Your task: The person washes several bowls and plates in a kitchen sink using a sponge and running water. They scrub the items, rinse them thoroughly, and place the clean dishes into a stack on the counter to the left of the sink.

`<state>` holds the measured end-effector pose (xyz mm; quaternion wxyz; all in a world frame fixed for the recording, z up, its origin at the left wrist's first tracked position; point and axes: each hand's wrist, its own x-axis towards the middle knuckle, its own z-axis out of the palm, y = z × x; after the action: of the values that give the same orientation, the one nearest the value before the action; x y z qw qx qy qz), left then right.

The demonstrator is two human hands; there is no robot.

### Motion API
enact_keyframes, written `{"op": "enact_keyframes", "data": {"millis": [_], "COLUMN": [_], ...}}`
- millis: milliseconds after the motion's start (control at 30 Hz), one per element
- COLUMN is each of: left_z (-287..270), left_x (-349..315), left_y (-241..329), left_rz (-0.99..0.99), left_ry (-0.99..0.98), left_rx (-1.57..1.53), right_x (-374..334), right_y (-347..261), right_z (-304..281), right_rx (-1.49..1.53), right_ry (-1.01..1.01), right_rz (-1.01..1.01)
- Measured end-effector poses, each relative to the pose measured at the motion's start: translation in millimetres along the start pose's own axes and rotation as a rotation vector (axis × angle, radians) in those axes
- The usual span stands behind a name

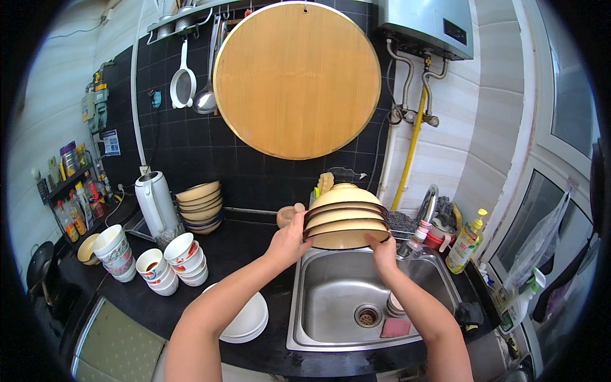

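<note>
Between my two hands is a stack of several cream-yellow bowls (347, 220) with dark rims, turned upside down and tilted above the back of the sink. My left hand (288, 243) grips the stack at its left side, fingers closed on the rims. On the right side my right hand (382, 252) holds the lower rim with the thumb and fingers. Below them lies the steel sink (318, 318), with a pink sponge (396, 328) and a partly hidden small stack of bowls (396, 304) beside the drain (368, 316).
Left on the black counter are a white kettle (156, 204), stacked cream bowls (198, 204) and patterned small bowls (184, 254). White plates (248, 318) lie partly behind my left forearm. The faucet (430, 207) and a yellow-capped soap bottle (466, 245) stand at the sink's right.
</note>
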<state>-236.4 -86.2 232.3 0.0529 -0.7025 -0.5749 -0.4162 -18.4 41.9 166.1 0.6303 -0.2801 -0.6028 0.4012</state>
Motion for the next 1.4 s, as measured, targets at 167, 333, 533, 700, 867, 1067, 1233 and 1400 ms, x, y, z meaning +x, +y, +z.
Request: {"op": "enact_keyframes", "data": {"millis": [167,333,533,700,867,1067,1233,1400], "left_z": [9.7,-8.6,-34.9,-44.7,-41.3,-25.5,-4.5,5.5], "left_x": [-4.7,-11.9,-33.8,-46.3,-44.4,-27.5,-17.3,5.4], "left_y": [-27.5,-52.0,-108.7,-137.6,-171.7,-197.6,-213.0,-230.1], "left_rz": [-0.024,-0.566,-0.908,-1.116,-1.284,-1.454,-1.520,-1.679], "left_ry": [0.073,-0.046,0.046,0.177,0.378,0.573,0.681,0.700], "left_rx": [-0.133,-0.440,-0.455,-0.424,-0.509,-0.445,-0.559,-0.719], "right_x": [-1.1,2.3,-1.3,-14.7,-17.5,-20.9,-18.5,-20.3], "right_y": [-18.6,1.3,6.8,33.6,51.8,65.8,79.2,81.0], "right_z": [10.9,41.7,112.1,153.9,176.1,158.3,132.9,125.6], "right_rx": [-0.053,-0.169,-0.245,-0.267,0.021,0.078,0.120,0.142], "right_ry": [-0.171,-0.306,-0.551,-0.597,-0.633,-0.569,-0.524,-0.535], "right_rz": [0.242,0.412,0.741,0.837,0.841,0.829,0.851,0.859]}}
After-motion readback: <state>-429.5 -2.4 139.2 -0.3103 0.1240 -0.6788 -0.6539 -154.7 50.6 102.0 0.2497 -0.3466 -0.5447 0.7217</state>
